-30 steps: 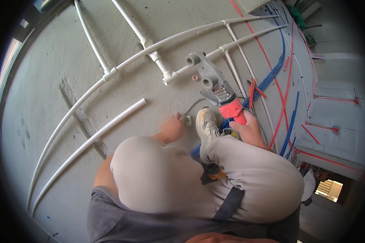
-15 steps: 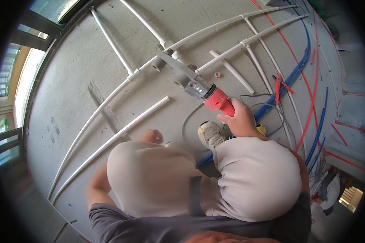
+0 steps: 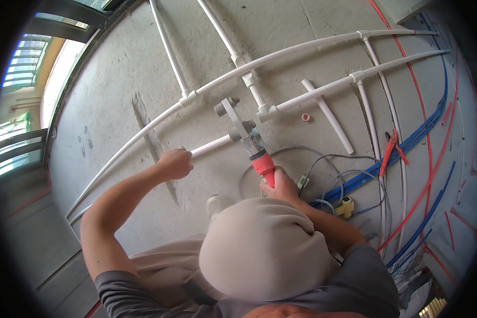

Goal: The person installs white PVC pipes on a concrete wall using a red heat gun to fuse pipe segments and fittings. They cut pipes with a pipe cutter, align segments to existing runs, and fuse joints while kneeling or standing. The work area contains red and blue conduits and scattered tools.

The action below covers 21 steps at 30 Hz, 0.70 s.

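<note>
Two bare hands work over a concrete floor (image 3: 111,90) in the head view. The left hand (image 3: 176,164) has its fingers curled closed around a white pipe (image 3: 211,146), which lies slantwise across the middle of the floor and runs out of sight behind the forearm. The right hand (image 3: 281,185) is wrapped tightly round the handle of a red-and-grey tool (image 3: 245,131), whose two grey sockets point away from the handle. The pipe's right end meets the lower socket; how far it goes in, I cannot tell.

Beyond, toward the floor's far edge, lies a grid of white pipes with tees (image 3: 188,98). A loose short pipe (image 3: 331,119) crosses part of it, a small pinkish ring (image 3: 306,117) just beside. Nearer the floor's right edge, a red hand tool (image 3: 390,152) lies by blue pipes (image 3: 358,181), with a pale yellow block (image 3: 346,207) close below them. Along the floor's left edge stands a dark-framed window (image 3: 24,69).
</note>
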Each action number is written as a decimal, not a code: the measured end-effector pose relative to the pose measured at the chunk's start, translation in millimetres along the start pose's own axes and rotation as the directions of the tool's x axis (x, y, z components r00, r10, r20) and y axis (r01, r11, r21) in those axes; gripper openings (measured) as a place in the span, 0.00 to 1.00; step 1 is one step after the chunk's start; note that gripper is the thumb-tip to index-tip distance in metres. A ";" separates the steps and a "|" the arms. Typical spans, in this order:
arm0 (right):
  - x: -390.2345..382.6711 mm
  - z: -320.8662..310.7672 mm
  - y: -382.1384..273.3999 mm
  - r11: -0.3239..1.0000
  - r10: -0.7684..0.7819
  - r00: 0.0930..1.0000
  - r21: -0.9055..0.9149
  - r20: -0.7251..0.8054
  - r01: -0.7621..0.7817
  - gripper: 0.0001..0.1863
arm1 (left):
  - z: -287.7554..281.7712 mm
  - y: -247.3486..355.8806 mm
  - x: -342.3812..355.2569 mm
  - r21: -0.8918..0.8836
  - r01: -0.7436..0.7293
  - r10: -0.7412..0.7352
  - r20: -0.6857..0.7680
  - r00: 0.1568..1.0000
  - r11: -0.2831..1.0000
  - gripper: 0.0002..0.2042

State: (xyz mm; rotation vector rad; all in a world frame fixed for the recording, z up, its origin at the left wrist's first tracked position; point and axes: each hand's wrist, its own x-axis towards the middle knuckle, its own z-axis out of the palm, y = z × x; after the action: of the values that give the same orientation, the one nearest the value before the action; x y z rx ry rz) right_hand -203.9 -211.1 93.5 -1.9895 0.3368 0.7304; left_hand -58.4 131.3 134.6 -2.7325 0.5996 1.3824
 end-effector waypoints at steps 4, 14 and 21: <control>14.5 13.6 17.4 0.999 -0.018 1.000 0.042 0.002 0.018 0.29 | 48.7 56.1 25.5 -0.205 -0.003 -0.018 -0.097 0.995 0.979 0.15; 34.4 11.2 20.5 0.998 -0.027 0.999 -0.063 0.044 0.029 0.29 | 103.1 113.2 44.3 -0.612 -0.083 -0.199 -0.378 0.904 0.787 0.15; 31.0 26.3 19.5 0.992 0.038 0.999 -0.117 -0.016 -0.040 0.30 | 93.5 59.8 58.0 -0.408 0.046 -0.328 -0.655 0.681 0.912 0.28</control>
State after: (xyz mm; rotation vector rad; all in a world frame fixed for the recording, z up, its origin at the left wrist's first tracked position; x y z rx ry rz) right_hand -198.9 -196.5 51.1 -2.1050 0.3488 0.7771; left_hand -120.3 74.6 41.6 -3.4839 0.0163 0.3348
